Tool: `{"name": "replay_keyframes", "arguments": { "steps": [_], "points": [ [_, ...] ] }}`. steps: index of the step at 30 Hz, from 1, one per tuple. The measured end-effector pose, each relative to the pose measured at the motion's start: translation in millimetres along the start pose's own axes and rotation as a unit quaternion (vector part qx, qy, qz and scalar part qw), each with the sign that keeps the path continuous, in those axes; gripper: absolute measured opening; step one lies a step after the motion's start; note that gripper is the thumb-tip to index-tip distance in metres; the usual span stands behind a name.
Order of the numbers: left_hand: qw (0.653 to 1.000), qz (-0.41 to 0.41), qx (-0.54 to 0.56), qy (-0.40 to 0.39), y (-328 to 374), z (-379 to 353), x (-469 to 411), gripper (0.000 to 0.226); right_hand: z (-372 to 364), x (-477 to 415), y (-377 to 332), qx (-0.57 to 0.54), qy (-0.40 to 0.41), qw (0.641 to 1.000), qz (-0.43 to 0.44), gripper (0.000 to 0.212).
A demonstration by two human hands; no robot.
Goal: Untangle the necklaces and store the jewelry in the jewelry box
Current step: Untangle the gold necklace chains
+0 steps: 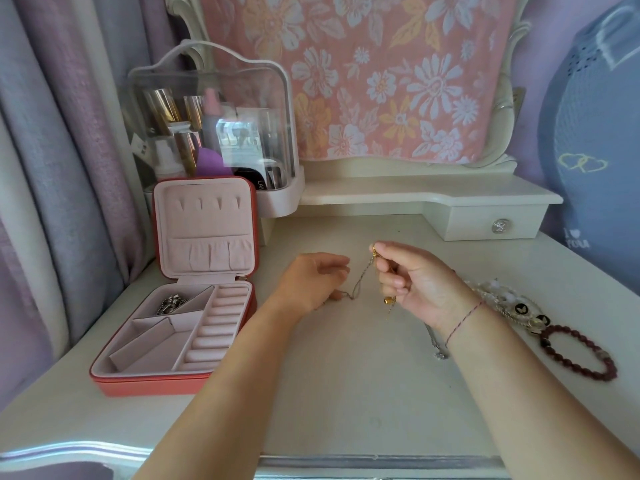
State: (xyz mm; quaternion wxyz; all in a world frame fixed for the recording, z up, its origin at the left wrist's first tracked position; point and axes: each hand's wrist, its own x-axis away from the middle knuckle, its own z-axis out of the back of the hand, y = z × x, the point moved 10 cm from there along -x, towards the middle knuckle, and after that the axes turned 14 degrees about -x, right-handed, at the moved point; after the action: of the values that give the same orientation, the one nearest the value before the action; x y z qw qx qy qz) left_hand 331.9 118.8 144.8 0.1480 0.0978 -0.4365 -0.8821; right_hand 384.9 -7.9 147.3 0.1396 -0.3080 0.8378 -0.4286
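Note:
At the left of the table stands the coral jewelry box (145, 381) with its lid up, and a silver chain (170, 303) lies in its far left compartment. My right hand (412, 282) grips tangled thin chains (367, 271) with gold pendants (388, 300) above the table's middle. One strand runs down to my left hand (311, 282), which pinches it near the tabletop. Another silver necklace (437, 342) lies partly hidden under my right wrist.
A dark red bead bracelet (578, 351) and a heap of pale beaded jewelry with black charms (509, 303) lie at the right. A clear cosmetics case (211, 126) stands behind the box. A white shelf with a drawer (495, 225) runs along the back.

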Motion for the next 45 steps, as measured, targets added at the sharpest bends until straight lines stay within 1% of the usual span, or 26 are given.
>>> {"name": "replay_keyframes", "arguments": {
  "steps": [2, 4, 5, 7, 8, 9, 10, 11, 12, 13, 14, 15, 17, 19, 20, 22, 25, 27, 32, 36, 38, 40, 42, 45],
  "points": [
    [1.0, 0.013, -0.025, 0.011, -4.1, 2.9, 0.1, 0.034, -0.3, 0.1, 0.2, 0.002, -0.001, 1.0, 0.0, 0.017],
    [0.996, 0.01, -0.084, 0.04, -4.5, 9.4, 1.0, 0.034, -0.2, 0.4, 0.2, 0.005, 0.0, 1.0, 0.0, 0.017],
    [0.989, 0.007, -0.134, 0.058, -4.2, 13.3, 0.8, 0.032, -0.5, 0.5, 0.1, 0.008, -0.001, 1.0, 0.001, 0.017],
    [0.966, 0.003, -0.244, 0.091, -2.2, 19.2, 1.3, 0.023, -2.2, 1.0, -0.1, 0.019, -0.004, 1.0, 0.004, 0.017],
    [0.953, -0.005, -0.285, 0.105, 1.0, 21.2, 2.4, 0.017, -2.9, 1.2, -0.2, 0.026, -0.005, 1.0, 0.006, 0.016],
    [0.946, -0.018, -0.302, 0.116, 5.3, 21.4, 3.4, 0.012, -3.4, 1.4, -0.1, 0.032, -0.007, 0.999, 0.007, 0.016],
    [0.947, -0.038, -0.297, 0.117, 10.1, 19.9, 3.7, 0.009, -4.0, 1.7, 0.1, 0.037, -0.01, 0.999, 0.008, 0.015],
    [0.963, -0.057, -0.241, 0.105, 12.7, 16.6, 3.1, 0.008, -4.7, 1.8, 0.1, 0.04, -0.013, 0.999, 0.01, 0.015],
    [0.985, -0.068, -0.142, 0.076, 14.0, 11.6, 3.1, 0.009, -5.6, 2.0, -0.2, 0.042, -0.017, 0.999, 0.013, 0.015],
    [0.996, -0.066, -0.038, 0.034, 15.3, 4.2, 4.0, 0.011, -6.4, 2.0, -0.8, 0.044, -0.02, 0.999, 0.017, 0.015],
    [0.997, -0.06, 0.038, -0.006, 17.8, -3.1, 5.2, 0.015, -6.6, 2.1, -1.8, 0.047, -0.021, 0.998, 0.024, 0.016],
    [0.994, -0.057, 0.088, -0.037, 19.8, -9.6, 5.5, 0.02, -6.4, 1.9, -3.4, 0.055, -0.02, 0.998, 0.033, 0.015],
    [0.983, -0.07, 0.155, -0.075, 26.0, -17.1, 5.7, 0.03, -5.2, 1.9, -8.2, 0.087, -0.011, 0.994, 0.059, 0.012],
    [0.972, -0.083, 0.196, -0.1, 31.4, -20.4, 6.7, 0.037, -3.6, 2.1, -12.4, 0.119, 0.0, 0.99, 0.081, 0.009],
    [0.97, -0.083, 0.2, -0.108, 31.6, -21.4, 7.3, 0.036, -2.9, 2.1, -13.5, 0.127, 0.004, 0.988, 0.087, 0.009],
    [0.973, -0.08, 0.189, -0.108, 31.0, -21.0, 8.5, 0.024, -2.1, 2.1, -13.9, 0.127, 0.007, 0.988, 0.089, 0.009],
    [0.978, -0.077, 0.179, -0.079, 27.7, -16.1, 6.8, 0.008, -0.8, 2.3, -14.1, 0.121, 0.014, 0.989, 0.088, 0.009],
    [0.979, -0.07, 0.179, -0.06, 26.2, -11.8, 6.1, 0.007, 2.6, 1.4, -15.0, 0.113, 0.029, 0.989, 0.093, 0.011],
    [0.979, -0.053, 0.193, -0.042, 23.6, -7.6, 5.1, 0.014, 10.0, 0.4, -18.8, 0.114, 0.062, 0.986, 0.107, 0.014],
    [0.976, -0.046, 0.211, -0.037, 21.7, -5.2, 4.0, 0.015, 6.8, 0.3, -15.7, 0.091, 0.046, 0.991, 0.092, 0.013],
    [0.976, -0.047, 0.209, -0.037, 21.6, -5.3, 4.0, 0.014, 2.4, 0.8, -13.1, 0.126, 0.027, 0.987, 0.092, 0.011],
    [0.978, -0.047, 0.2, -0.034, 21.8, -4.9, 3.9, 0.012, -1.5, 1.8, -13.8, 0.188, 0.017, 0.976, 0.108, 0.007],
    [0.98, -0.048, 0.192, -0.023, 22.7, -2.0, 5.0, 0.011, -4.3, 3.8, -18.4, 0.244, 0.02, 0.96, 0.138, 0.004],
    [0.987, -0.059, 0.152, -0.003, 25.4, 3.5, 7.8, 0.008, -8.2, 8.5, -29.7, 0.288, 0.032, 0.936, 0.2, 0.009]
  ]
}}
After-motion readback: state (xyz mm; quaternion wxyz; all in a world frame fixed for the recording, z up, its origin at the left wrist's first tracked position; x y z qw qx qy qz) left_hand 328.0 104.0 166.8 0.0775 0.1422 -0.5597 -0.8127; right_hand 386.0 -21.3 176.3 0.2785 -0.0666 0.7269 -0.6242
